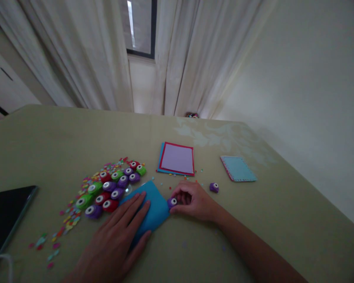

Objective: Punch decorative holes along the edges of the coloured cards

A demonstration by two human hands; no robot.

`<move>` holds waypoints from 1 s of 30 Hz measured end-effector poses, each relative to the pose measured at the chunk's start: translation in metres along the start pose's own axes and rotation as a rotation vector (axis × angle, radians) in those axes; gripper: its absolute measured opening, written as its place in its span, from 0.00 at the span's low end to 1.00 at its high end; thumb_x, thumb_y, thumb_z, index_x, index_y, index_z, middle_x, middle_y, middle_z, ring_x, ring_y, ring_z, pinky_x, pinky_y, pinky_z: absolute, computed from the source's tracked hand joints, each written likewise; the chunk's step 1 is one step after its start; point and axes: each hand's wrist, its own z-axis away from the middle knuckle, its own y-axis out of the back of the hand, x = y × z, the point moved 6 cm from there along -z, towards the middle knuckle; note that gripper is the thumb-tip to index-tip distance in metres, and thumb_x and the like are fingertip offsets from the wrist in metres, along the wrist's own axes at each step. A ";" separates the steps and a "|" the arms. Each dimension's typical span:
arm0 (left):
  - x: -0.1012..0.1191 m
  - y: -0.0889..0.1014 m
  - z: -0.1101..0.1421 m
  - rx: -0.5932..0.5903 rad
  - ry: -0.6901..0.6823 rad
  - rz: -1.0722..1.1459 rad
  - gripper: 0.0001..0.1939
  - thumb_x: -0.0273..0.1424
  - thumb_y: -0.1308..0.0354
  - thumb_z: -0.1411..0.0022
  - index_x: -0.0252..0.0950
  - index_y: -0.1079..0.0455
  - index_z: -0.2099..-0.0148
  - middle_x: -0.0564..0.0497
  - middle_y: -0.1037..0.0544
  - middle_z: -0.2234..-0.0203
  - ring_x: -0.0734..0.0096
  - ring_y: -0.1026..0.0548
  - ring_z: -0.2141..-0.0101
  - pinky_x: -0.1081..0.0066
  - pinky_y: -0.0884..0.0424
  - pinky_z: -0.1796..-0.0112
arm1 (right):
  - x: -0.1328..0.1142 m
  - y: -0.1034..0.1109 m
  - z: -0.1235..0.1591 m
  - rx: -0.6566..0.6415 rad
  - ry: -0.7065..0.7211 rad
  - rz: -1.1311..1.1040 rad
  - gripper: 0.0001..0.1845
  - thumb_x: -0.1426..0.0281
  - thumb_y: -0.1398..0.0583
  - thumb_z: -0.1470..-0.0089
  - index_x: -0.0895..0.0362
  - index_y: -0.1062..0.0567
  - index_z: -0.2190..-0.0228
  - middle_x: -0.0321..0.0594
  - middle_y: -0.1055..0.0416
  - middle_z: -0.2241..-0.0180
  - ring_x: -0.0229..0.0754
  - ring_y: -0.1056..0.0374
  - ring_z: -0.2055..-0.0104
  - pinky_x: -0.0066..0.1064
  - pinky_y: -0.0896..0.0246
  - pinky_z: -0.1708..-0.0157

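A blue sheet of paper (156,202) lies on the table, turned so that one corner points right. My left hand (115,236) rests flat on its left part, fingers stretched out. At the right corner, my right hand (196,200) pinches a small purple craft punch (169,204) with a star mark on its round white button. The punch touches the paper's corner; whether the edge sits in its slot I cannot make out. Several more red, green and purple craft punches (109,186) are bunched left of the paper. Another purple punch (214,188) stands apart beyond my right wrist.
Paper confetti (72,216) is scattered around the bunched punches. A stack of lilac, red and blue paper squares (177,158) lies farther back, with a pale blue stack (238,169) to its right. A black tablet (8,212) and white cable (6,257) are at the left.
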 end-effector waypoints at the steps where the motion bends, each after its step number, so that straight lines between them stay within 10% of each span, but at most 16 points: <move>1: 0.000 0.000 0.000 -0.004 -0.004 -0.006 0.36 0.49 0.44 0.24 0.40 0.42 0.23 0.46 0.37 0.26 0.51 0.31 0.32 0.55 0.27 0.38 | -0.002 0.000 0.000 -0.007 0.016 0.010 0.25 0.49 0.23 0.51 0.56 0.16 0.63 0.35 0.28 0.70 0.37 0.35 0.72 0.27 0.39 0.70; 30: -0.001 0.000 -0.002 -0.059 -0.020 0.002 0.34 0.46 0.46 0.23 0.46 0.45 0.21 0.50 0.39 0.25 0.52 0.36 0.31 0.53 0.31 0.38 | -0.010 0.003 0.002 -0.197 0.141 0.054 0.17 0.60 0.27 0.41 0.56 0.13 0.53 0.38 0.28 0.65 0.36 0.32 0.69 0.26 0.38 0.70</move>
